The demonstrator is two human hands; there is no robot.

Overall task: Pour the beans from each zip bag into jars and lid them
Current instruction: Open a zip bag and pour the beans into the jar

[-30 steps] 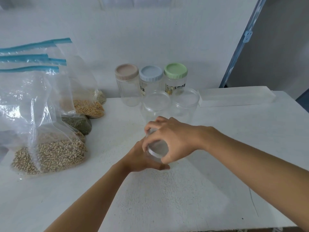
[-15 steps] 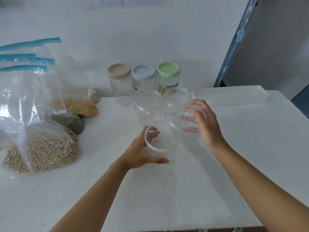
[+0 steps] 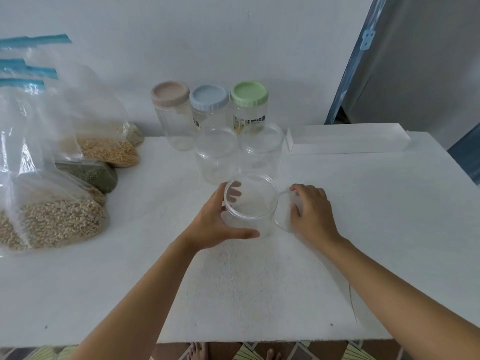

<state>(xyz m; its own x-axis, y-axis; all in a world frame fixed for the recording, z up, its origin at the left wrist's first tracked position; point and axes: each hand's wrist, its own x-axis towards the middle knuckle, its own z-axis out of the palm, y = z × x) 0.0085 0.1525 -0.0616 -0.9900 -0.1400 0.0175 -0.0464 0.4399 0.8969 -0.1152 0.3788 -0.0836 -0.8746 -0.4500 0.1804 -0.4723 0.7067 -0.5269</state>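
While the open jar [image 3: 250, 201] stands upright near the middle of the table [image 3: 233, 294], it is held by the left hand [image 3: 215, 224], whose thumb and fingers are curled round its clear wall. Just beside the jar, on its right, a clear lid [image 3: 284, 211] is gripped at its edge by the curled fingers of the right hand [image 3: 313, 216]; whether the lid lies flat cannot be told. Behind, one closed clear jar [image 3: 217, 157] is seen beside another closed clear jar [image 3: 261, 149]. At the wall, a beige-lidded jar [image 3: 170, 118], a blue-lidded jar [image 3: 209, 110] and a green-lidded jar [image 3: 248, 110] are lined up. At the left, zip bags [image 3: 52, 222] of beans are leaned together.
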